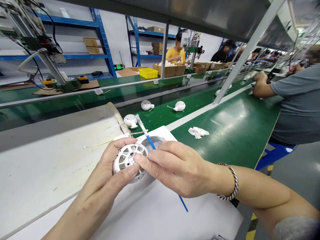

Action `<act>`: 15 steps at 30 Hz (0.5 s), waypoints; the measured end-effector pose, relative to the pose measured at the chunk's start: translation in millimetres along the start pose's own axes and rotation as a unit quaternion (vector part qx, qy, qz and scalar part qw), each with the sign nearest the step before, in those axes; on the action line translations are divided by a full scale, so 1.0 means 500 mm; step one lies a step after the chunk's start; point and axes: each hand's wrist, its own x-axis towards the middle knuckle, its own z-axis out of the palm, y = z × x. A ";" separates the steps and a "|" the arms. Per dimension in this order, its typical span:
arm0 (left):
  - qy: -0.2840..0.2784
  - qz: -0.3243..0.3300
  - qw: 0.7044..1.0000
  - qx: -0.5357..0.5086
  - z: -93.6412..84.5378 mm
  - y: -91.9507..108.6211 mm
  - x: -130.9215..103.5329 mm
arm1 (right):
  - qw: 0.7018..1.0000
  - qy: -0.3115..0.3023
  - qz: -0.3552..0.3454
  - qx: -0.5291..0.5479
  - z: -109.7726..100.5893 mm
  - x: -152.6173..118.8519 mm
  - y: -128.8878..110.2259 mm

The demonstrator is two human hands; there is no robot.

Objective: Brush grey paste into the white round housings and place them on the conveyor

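Observation:
My left hand [110, 180] is closed around a round white slotted housing [121, 159], thumb at its lower edge and fingers along its top. My right hand [175, 166] holds a blue stick brush [150, 142], whose whitish tip points up and left; the stick's other end shows below the hand. The right thumb touches the middle of the housing's face. Just behind the housing, partly covered by my hands, is a round container [160, 140] with grey contents. Under my hands lies a white sheet [140, 213].
A white board [50, 160] lies at left. Beyond, white round parts with wires [146, 105] sit on the green belt [160, 116]. Crumpled tissue [198, 132] lies on the green table at right. A slanted metal post [245, 56] stands before a person in grey [300, 96]. Others sit farther back.

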 end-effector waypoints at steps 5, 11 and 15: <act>0.003 0.006 1.000 -0.005 0.005 -0.019 0.003 | 1.000 0.003 0.005 0.006 0.007 -0.007 -0.001; 0.012 -0.003 1.000 -0.001 0.002 -0.030 0.005 | 1.000 -0.010 -0.002 -0.003 0.013 -0.017 -0.002; -0.007 -0.004 1.000 -0.018 -0.005 -0.034 0.005 | 1.000 0.008 -0.012 0.016 0.005 -0.022 0.000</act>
